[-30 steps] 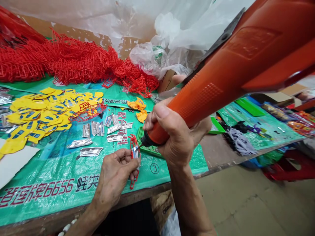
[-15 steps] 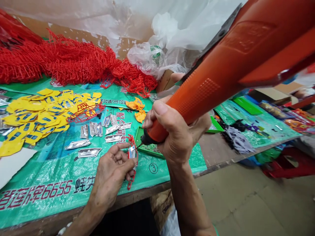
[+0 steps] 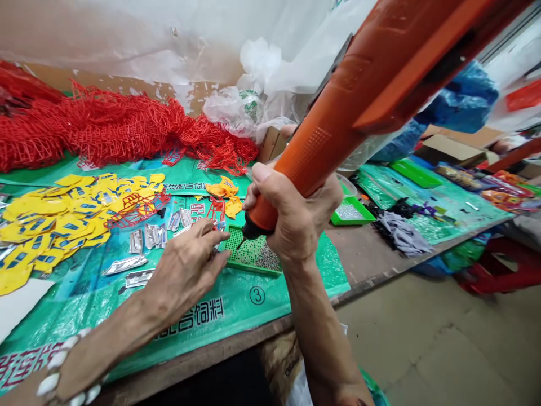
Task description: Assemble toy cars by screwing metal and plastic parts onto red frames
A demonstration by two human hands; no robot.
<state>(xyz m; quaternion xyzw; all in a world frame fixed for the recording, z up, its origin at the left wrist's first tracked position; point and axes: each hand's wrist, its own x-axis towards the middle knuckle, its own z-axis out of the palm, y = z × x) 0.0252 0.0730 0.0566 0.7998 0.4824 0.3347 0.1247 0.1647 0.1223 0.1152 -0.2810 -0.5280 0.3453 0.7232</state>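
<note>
My right hand (image 3: 298,211) is wrapped round an orange electric screwdriver (image 3: 321,132). The tool's thin bit points down over a green perforated tray (image 3: 232,259) of small screws. My left hand (image 3: 190,254) reaches over the table left of this tray, its thumb and forefinger apart. Just beyond those fingertips is a red plastic frame (image 3: 216,210), its lower part hidden by the hand. Several silver plastic pieces (image 3: 136,241) lie left of and partly behind the left hand. Behind the tray are orange plastic parts (image 3: 226,187).
Yellow pieces (image 3: 71,217) are piled on the left, with a heap of red frames (image 3: 127,129) behind them. A second green tray (image 3: 349,211) stands to the right, near grey strips (image 3: 403,234). The wooden table edge (image 3: 249,341) runs along the front.
My left hand has moved the red frame with its silver piece away from the screwdriver bit, towards the back, and its fingers have spread. The screwdriver bit now hangs over the screw tray.
</note>
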